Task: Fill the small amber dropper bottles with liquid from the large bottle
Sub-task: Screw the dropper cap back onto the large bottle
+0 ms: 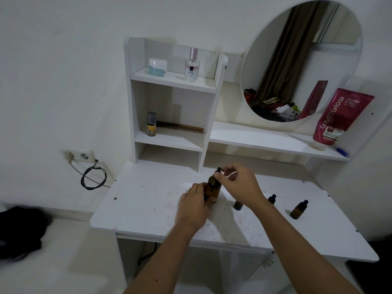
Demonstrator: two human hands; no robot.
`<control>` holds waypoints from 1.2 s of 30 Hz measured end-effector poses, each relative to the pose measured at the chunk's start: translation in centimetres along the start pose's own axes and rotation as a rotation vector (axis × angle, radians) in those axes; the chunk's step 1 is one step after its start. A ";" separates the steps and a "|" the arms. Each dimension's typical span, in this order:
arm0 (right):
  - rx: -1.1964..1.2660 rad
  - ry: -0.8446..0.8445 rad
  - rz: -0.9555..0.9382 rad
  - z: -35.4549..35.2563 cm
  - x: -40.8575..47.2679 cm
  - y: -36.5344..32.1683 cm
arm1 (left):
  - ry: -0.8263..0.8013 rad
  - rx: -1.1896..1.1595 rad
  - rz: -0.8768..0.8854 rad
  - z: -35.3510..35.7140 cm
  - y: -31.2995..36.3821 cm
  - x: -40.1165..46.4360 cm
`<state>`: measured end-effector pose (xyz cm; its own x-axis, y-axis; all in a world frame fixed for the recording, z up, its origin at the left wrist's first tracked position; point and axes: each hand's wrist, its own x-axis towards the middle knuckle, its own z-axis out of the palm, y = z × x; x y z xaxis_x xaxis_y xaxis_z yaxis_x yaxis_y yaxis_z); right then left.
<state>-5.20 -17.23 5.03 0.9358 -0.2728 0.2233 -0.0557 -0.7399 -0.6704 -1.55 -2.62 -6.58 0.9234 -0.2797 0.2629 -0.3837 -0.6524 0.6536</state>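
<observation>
The white table (135, 209) runs wide in front of me, bare on its left half out to the front-left corner, with open surface along the near edge too. At its back stands a white shelf unit (169, 85), and a round mirror (301, 60) hangs to the right above a long low shelf (265, 139). On that shelf leans a red tube (339, 117) lettered "Glad2Glow". My left hand (194, 205) wraps the lower body of the large bottle (213, 188), which stands upright near the table's middle. My right hand (239, 181) pinches at its black dropper cap (218, 171) with thumb and forefinger. Right of my right wrist, three small amber dropper bottles (298, 210) stand capped, well back from the right edge. In the shelf unit, a small yellow-labelled bottle (151, 124) reads partly "Cake"; the perfume bottle (192, 64) label is too small to read.
</observation>
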 end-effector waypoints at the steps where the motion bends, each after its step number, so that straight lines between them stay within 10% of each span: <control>1: 0.013 -0.020 -0.020 -0.1 -0.1 0.0 | 0.002 -0.004 0.005 0.1 0.0 0.0; 36: 0.019 0.032 -0.140 1.5 -3.9 0.8 | 0.016 -0.052 0.006 -0.5 0.4 -1.4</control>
<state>-8.35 -15.86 2.53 0.9223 -0.1872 0.3381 0.0819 -0.7603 -0.6444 -3.04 -2.13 -6.32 0.9214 -0.2718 0.2777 -0.3882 -0.6135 0.6877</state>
